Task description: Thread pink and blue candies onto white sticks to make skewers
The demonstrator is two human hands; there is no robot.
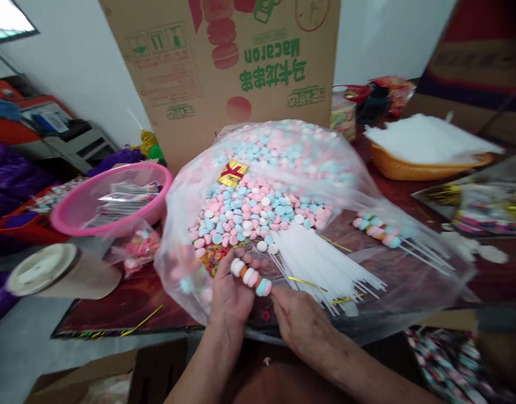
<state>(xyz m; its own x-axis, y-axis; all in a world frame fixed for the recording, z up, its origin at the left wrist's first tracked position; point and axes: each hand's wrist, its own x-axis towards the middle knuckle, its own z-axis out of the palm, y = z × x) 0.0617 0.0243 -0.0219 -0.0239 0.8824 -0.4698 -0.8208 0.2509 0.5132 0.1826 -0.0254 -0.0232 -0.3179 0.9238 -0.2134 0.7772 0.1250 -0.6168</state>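
Note:
A candy skewer (pixel 252 277) of white, pink, blue and orange-brown pieces lies slantwise between my hands. My left hand (pixel 231 297) curls around it from the left, thumb and fingers closed at its upper end. At the lower right end, my right hand (pixel 302 315) pinches close to the last pink piece; the stick there is hidden by the fingers. Behind them a clear plastic bag (pixel 173 224) spreads open with many pastel candies (pixel 253 210) inside. Small red and yellow gummy rings (pixel 218 255) lie by my left fingers. White sticks (pixel 325 264) fan out beyond my right hand.
Finished-looking skewers (pixel 378 229) lie right on the plastic. A pink basket (pixel 167 182), a lidded paper cup (pixel 78 272) and a small candy bag (pixel 135 247) stand left. A large cardboard box (pixel 177 129) rises behind; an orange basket (pixel 409 168) sits back right.

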